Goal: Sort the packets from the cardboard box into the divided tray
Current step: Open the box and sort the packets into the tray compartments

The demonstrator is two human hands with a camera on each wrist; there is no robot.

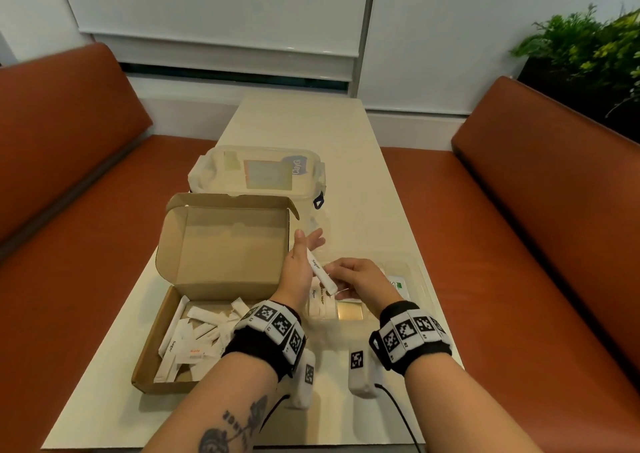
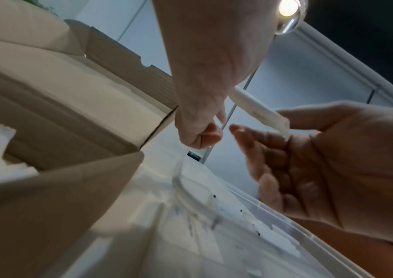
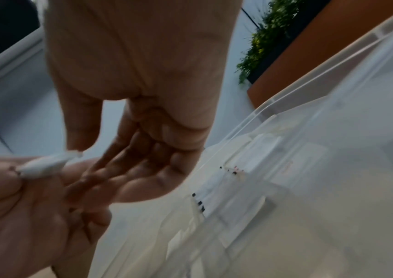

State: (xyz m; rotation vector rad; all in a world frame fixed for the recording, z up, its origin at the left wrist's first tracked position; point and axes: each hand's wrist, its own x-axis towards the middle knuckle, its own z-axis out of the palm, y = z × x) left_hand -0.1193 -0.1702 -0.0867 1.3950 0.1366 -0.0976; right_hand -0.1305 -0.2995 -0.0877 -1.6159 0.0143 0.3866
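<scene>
An open cardboard box (image 1: 173, 348) at the left holds several white packets (image 1: 194, 331). My left hand (image 1: 302, 260) is raised between the box and the clear divided tray (image 1: 410, 258), gripping a white sugar stick packet (image 1: 320, 273) that slants down toward my right hand (image 1: 343, 279). The stick (image 2: 257, 111) runs from my left hand to the right palm. In the right wrist view the right thumb tip touches the stick's end (image 3: 71, 155) while the fingers (image 3: 143, 159) stay loosely straight. Sugar sticks (image 1: 322, 305) lie in the tray's near-left compartment.
A clear lidded plastic container (image 1: 256, 172) stands behind the box, whose lid (image 1: 225, 245) stands upright. A packet with a green mark (image 1: 398, 283) lies in the tray. Orange benches (image 1: 69, 175) flank the narrow table (image 1: 311, 123). A plant (image 1: 588, 44) sits at the back right.
</scene>
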